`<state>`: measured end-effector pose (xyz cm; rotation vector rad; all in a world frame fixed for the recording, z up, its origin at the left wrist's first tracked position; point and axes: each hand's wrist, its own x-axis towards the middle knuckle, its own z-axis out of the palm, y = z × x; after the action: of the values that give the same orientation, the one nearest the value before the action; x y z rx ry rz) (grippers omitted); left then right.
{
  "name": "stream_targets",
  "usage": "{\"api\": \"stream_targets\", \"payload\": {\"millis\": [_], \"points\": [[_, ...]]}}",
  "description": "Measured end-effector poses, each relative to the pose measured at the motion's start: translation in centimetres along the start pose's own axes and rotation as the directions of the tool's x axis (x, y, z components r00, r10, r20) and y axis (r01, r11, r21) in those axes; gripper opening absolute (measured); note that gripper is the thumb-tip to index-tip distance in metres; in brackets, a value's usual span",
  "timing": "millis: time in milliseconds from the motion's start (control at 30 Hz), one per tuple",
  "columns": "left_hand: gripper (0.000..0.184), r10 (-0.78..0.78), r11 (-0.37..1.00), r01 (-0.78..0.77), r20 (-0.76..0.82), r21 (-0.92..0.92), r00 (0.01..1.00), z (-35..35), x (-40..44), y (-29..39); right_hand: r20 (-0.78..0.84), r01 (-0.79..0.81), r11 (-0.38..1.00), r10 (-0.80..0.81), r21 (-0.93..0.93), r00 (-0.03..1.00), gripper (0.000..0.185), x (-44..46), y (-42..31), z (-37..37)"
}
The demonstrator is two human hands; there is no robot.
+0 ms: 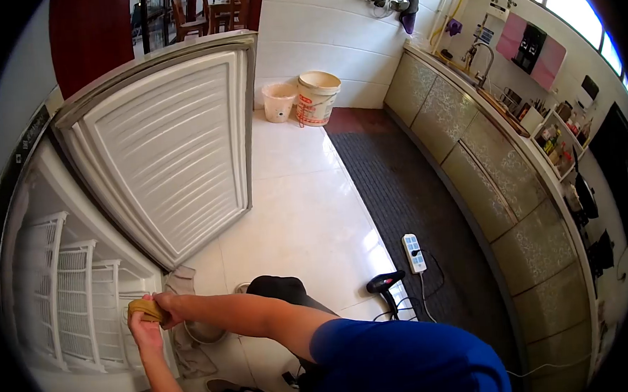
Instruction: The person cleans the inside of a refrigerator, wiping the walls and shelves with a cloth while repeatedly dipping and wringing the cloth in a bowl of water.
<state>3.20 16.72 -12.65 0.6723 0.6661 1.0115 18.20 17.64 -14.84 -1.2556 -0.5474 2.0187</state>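
Both of my hands are at the mouth of an open freezer compartment [50, 384], in front of its white wire racks [74, 301]. Between them is a folded mustard-yellow cloth [143, 305]. My left hand [148, 337] closes on it from below. From the other side, my right hand [168, 308] grips its right end. A basin [206, 331] on the floor is partly hidden under my right forearm. Beside it, a grey-beige rag [193, 362] lies crumpled along the freezer's base.
The white freezer door [169, 147] stands swung open. A hair dryer [384, 283] and a plugged-in power strip [414, 253] lie on the floor by a dark mat [413, 184], with loose cords. Two buckets [318, 100] stand by the far wall. Cabinets [482, 159] line the right side.
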Motion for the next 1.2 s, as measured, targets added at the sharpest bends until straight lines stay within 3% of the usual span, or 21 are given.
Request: {"api": "stream_targets", "payload": {"millis": [67,167,233,267,300,367,400,433,467,500,533,667,733,800,867,933,967,1033,1067,1133,1200], "points": [[0.04,-0.058,0.998,0.058,-0.05,0.003,0.997,1.0,-0.9,0.6,-0.15,-0.154,0.942,0.206,0.298,0.967,0.03,1.0,-0.3,0.5],[0.034,-0.087,0.991,0.066,-0.181,-0.118,0.98,-0.3,-0.9,0.4,-0.172,-0.077,0.934,0.144,0.349,0.975,0.029,2.9,0.7,0.7],[0.029,-0.081,0.99,0.06,-0.162,-0.131,0.983,0.0,-0.7,-0.2,-0.38,-0.056,0.996,0.025,-0.07,0.924,0.029,2.9,0.4,0.5],[0.026,-0.063,0.99,0.041,-0.163,-0.136,0.985,-0.2,-1.1,-0.1,-0.358,0.067,0.896,-0.242,-0.439,0.902,0.026,4.7,2.0,-1.0],[0.022,-0.065,0.99,0.033,-0.236,-0.136,0.97,0.5,-0.8,-0.5,-0.272,0.121,0.803,-0.334,-0.584,0.903,0.024,3.0,1.6,-0.4],[0.018,0.023,0.989,-0.033,-0.073,-0.146,0.997,-2.4,0.0,-2.5,-0.209,0.16,0.856,-0.295,-0.492,0.932,0.021,0.3,0.6,-0.5],[0.022,0.002,0.993,-0.046,-0.357,-0.113,0.934,0.6,-0.4,-2.2,-0.204,0.163,0.909,-0.256,-0.382,0.945,0.02,-1.0,-0.5,-0.3],[0.028,-0.018,0.996,-0.038,-0.611,-0.078,0.792,3.7,-0.8,-1.9,-0.201,0.157,0.954,-0.211,-0.256,0.957,0.019,-2.2,-1.0,0.5],[0.038,-0.036,0.997,-0.011,-0.614,-0.073,0.788,1.9,0.3,-3.2,-0.198,0.145,0.978,-0.174,-0.153,0.965,0.019,-3.4,-1.6,0.8],[0.041,-0.133,0.97,0.017,-0.468,-0.244,0.874,0.9,0.8,-3.6,-0.191,0.15,0.987,-0.158,-0.058,0.969,0.019,-4.9,-2.1,0.9],[0.043,-0.158,0.941,0.015,-0.4,-0.337,0.903,1.8,0.1,-3.3,-0.177,0.083,0.979,-0.116,-0.186,0.977,0.022,-4.2,-2.3,0.3],[0.043,-0.221,0.884,0.003,-0.411,-0.467,0.884,5.7,-1.8,-0.9,-0.065,0.068,0.998,-0.067,0.005,0.996,0.02,-6.0,-3.1,-0.1],[0.044,-0.223,0.888,0.013,-0.405,-0.459,0.887,6.2,-2.1,-0.2,-0.019,0.0,1.0,0.001,0.022,1.0,0.019,-7.0,-4.1,-0.4],[0.043,-0.141,0.891,-0.02,-0.319,-0.453,0.937,4.4,-0.6,-0.5,0.148,-0.087,0.995,0.078,0.05,0.986,0.025,-6.9,-4.8,-1.3],[0.041,-0.165,0.895,-0.01,-0.35,-0.447,0.922,3.2,-0.1,-0.7,0.12,-0.072,0.997,0.067,0.04,0.99,0.031,-6.3,-4.4,-1.5],[0.039,-0.096,0.931,-0.091,-0.475,-0.354,0.874,4.6,-0.8,0.4,-0.015,-0.129,0.969,0.136,0.211,0.991,0.058,-6.0,-4.0,-1.4],[0.039,-0.1,0.93,-0.087,-0.475,-0.356,0.874,4.5,-0.7,0.2,-0.019,-0.131,0.968,0.138,0.213,0.99,0.058,-5.9,-3.8,-1.5],[0.034,-0.08,0.929,-0.089,-0.428,-0.36,0.9,3.9,-0.1,-0.2,0.297,-0.379,0.889,0.3,0.257,0.906,0.077,-6.1,-3.8,-1.3],[0.034,-0.079,0.927,-0.095,-0.434,-0.364,0.897,3.5,0.1,-0.4,0.298,-0.385,0.888,0.307,0.251,0.904,0.077,-6.3,-3.6,-1.1],[0.029,-0.124,0.879,-0.051,-0.33,-0.474,0.936,3.7,-0.2,-0.3,0.458,-0.273,0.947,0.17,0.169,0.872,0.073,-8.0,-4.1,0.2],[0.019,-0.102,0.865,-0.057,-0.286,-0.498,0.953,3.0,0.0,-0.4,0.487,-0.302,0.946,0.212,0.115,0.848,0.063,-7.9,-4.6,-0.5]]}}
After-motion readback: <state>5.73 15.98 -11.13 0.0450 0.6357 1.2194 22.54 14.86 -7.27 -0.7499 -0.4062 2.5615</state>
